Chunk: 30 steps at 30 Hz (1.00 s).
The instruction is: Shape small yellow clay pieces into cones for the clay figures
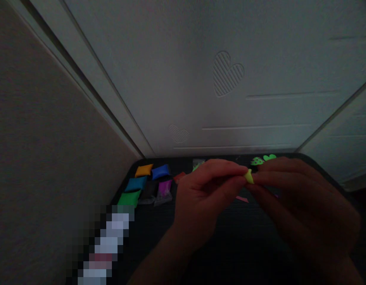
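Between my two hands is a small piece of yellow modelling clay (249, 176), raised above the dark table. My left hand (200, 198) pinches its left side between thumb and forefinger. On the other side, my right hand (304, 202) grips it with thumb and fingertips, so both hands are closed on the same piece. Behind my right hand lie green clay shapes (269, 158), one of them dotted. A thin pink strip (242, 199) rests on the table beneath the fingers. My hands hide part of the table and what lies there.
At the table's left are several soft packets, among them orange (144, 170), blue (160, 171), green (129, 198) and purple (164, 188). A pixelated pale strip (104, 245) lies along the left edge. Behind the dark table (159, 237) stands a white panel (171, 79) with heart patterns.
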Each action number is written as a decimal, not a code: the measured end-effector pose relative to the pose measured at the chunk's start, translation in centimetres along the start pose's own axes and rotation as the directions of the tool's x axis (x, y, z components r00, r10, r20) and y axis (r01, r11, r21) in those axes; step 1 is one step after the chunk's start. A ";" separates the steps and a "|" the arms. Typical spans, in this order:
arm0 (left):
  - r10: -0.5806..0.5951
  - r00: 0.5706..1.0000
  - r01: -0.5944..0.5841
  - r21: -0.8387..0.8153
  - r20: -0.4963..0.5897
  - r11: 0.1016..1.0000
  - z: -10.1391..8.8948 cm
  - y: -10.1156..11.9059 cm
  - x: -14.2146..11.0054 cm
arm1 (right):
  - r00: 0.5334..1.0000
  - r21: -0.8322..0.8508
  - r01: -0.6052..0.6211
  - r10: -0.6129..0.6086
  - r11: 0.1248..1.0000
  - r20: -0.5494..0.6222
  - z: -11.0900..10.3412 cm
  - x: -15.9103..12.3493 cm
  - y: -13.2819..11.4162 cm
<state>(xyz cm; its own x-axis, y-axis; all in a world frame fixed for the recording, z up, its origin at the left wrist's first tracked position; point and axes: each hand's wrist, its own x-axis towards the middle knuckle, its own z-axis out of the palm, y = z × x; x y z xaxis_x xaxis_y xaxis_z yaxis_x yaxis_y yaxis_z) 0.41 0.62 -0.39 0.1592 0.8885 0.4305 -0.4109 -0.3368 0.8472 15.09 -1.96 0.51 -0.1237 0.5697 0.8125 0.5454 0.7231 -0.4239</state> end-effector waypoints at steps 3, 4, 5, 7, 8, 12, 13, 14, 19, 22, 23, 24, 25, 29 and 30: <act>-0.045 0.999 0.047 -0.070 0.019 0.996 -0.1 -0.1 0.0 | 1.000 0.040 -0.021 0.022 0.999 -0.016 0.2 0.0 0.0; -0.069 0.997 0.071 -0.106 0.028 0.992 -0.1 -0.1 0.0 | 0.999 0.052 -0.021 0.023 0.998 -0.033 0.3 0.1 0.0; -0.094 0.995 0.098 -0.141 0.039 0.985 -0.1 -0.2 0.0 | 0.999 0.054 -0.018 0.020 0.998 -0.042 0.4 0.1 0.0; -0.144 0.988 0.151 -0.197 0.052 0.969 0.0 -0.3 0.1 | 0.999 0.033 -0.012 0.013 0.999 -0.038 0.4 0.1 0.1; -0.165 0.985 0.172 -0.213 0.052 0.962 0.0 -0.4 0.1 | 1.000 0.016 -0.009 0.009 1.000 -0.025 0.4 0.1 0.1; -0.204 0.978 0.207 -0.226 0.039 0.952 0.1 -0.5 0.2 | 1.000 0.006 -0.013 0.013 1.000 -0.013 0.2 0.0 0.2; -0.205 0.978 0.209 -0.223 0.042 0.952 0.0 -0.5 0.2 | 1.000 0.019 -0.009 0.009 1.000 -0.014 0.2 0.0 0.2; -0.206 0.978 0.211 -0.219 0.044 0.953 0.0 -0.6 0.2 | 1.000 0.027 -0.007 0.008 1.000 -0.014 0.1 0.1 0.2; -0.225 0.974 0.226 -0.223 0.028 0.948 -0.1 -0.5 0.2 | 1.000 -0.025 -0.022 0.022 0.999 0.002 0.2 0.1 0.0; -0.269 0.963 0.262 -0.268 0.012 0.927 0.1 -0.4 0.3 | 1.000 -0.030 -0.025 0.025 0.999 -0.004 0.2 0.1 0.0; -0.283 0.959 0.275 -0.288 0.011 0.918 0.2 -0.3 0.4 | 1.000 -0.031 -0.022 0.022 0.999 -0.002 0.2 0.1 0.0; -0.296 0.955 0.287 -0.306 0.014 0.908 0.2 -0.3 0.4 | 1.000 -0.036 -0.020 0.020 0.999 -0.002 0.1 0.1 -0.1; -0.306 0.952 0.296 -0.319 0.021 0.900 0.3 -0.3 0.4 | 1.000 -0.045 -0.019 0.019 0.999 0.002 0.1 0.1 -0.1; -0.300 0.953 0.296 -0.319 0.039 0.900 0.3 -0.3 0.4 | 0.999 -0.063 -0.017 0.018 0.998 0.029 0.0 0.2 -0.4; -0.297 0.954 0.294 -0.314 0.040 0.903 0.2 -0.3 0.4 | 0.999 -0.052 -0.019 0.020 0.998 0.025 0.0 0.2 -0.4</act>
<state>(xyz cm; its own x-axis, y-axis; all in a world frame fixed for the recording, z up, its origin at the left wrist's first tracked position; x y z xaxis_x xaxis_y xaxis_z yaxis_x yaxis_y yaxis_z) 0.81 1.00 -0.45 0.3096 0.9353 0.1715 -0.6059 0.0551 0.7937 14.86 -2.14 0.87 -0.1331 0.5938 0.7935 0.5899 0.6908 -0.4181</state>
